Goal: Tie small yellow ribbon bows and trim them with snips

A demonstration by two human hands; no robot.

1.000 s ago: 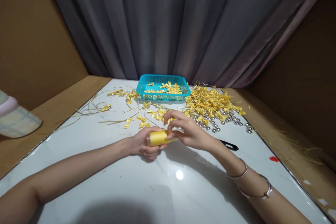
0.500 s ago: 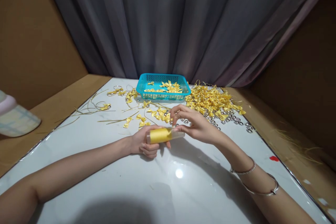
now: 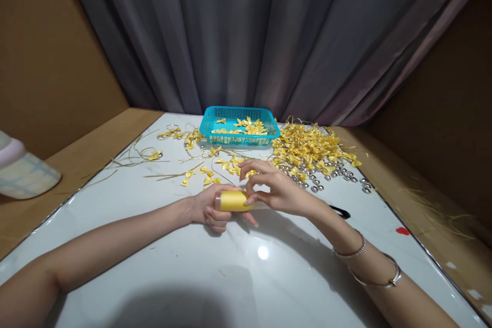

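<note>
My left hand (image 3: 215,210) is wrapped round a spool of yellow thread (image 3: 232,201), held sideways above the white tabletop. The spool's core is clear at both ends. Thumb and forefinger of my right hand (image 3: 267,187) are pinched together at the right edge of the yellow winding, touching the spool. Any loose thread end between those fingertips is too small to make out. Past the hands lie several small yellow ribbon bows (image 3: 230,165), some partly behind my right hand.
A blue basket (image 3: 240,141) holding bows stands at the back. Right of it lie a heap of yellow bows with ties (image 3: 307,143) and silver oval pieces (image 3: 315,184). Golden cords (image 3: 172,176) spread left. A black loop-shaped object (image 3: 342,211) shows behind my right forearm.
My right hand has moved slightly left and down, its fingertips now against the yellow winding. The black object has come into view behind the forearm. My left hand still holds the spool.
</note>
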